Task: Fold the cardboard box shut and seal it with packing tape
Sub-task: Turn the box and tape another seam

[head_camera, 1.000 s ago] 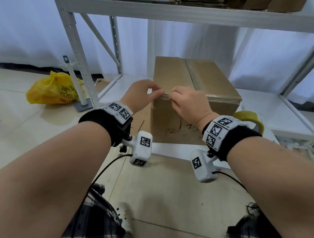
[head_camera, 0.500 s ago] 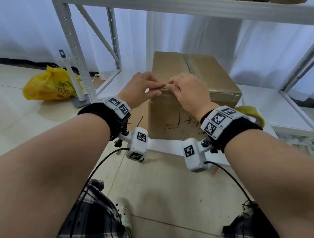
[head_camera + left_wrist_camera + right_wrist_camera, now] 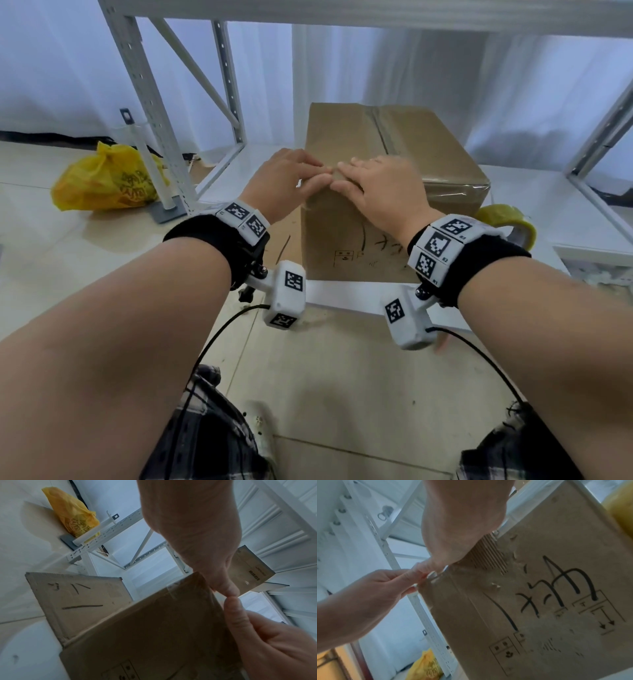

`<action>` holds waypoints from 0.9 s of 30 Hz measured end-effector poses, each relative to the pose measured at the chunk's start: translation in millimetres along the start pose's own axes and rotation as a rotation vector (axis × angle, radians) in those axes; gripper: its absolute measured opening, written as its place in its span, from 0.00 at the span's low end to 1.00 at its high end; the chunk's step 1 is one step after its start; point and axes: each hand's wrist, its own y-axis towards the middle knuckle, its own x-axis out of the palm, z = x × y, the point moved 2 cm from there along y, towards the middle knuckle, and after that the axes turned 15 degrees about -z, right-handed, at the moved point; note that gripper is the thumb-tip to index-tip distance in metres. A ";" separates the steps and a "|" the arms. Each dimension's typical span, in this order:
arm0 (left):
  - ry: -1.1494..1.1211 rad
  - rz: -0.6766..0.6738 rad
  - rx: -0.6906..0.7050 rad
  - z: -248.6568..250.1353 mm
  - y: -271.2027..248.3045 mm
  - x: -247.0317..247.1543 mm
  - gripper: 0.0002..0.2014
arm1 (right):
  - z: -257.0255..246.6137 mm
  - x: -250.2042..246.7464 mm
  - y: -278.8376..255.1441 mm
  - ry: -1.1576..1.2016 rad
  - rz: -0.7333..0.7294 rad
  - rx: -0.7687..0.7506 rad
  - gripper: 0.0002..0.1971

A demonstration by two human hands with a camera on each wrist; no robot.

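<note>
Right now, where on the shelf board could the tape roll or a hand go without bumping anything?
Bare board lies left of the box, up to the rack post, and right of it behind the tape roll. Crowded: the box's near top corner, where the left hand and right hand meet.

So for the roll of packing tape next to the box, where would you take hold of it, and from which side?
By its upper rim, coming from above with the right hand, which is nearer. The roll of packing tape sits on the white shelf to the right of the cardboard box, tilted, its open ring showing, so a thumb could probably hook inside. Its lower part is hidden behind the wrist band.
</note>
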 end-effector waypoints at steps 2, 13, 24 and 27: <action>-0.018 0.026 0.001 5.1 5.0 1.2 0.17 | 4.9 -2.5 -2.2 -0.063 0.005 0.076 0.34; 0.065 0.005 0.015 8.2 3.4 10.0 0.16 | 18.3 6.1 -9.1 0.007 -0.062 0.060 0.30; 0.227 0.094 -0.079 25.3 8.4 15.9 0.17 | 36.9 12.4 -20.7 -0.029 -0.076 0.130 0.30; 0.309 0.047 -0.057 34.4 14.9 18.2 0.17 | 36.5 16.5 -23.2 -0.058 -0.131 0.124 0.36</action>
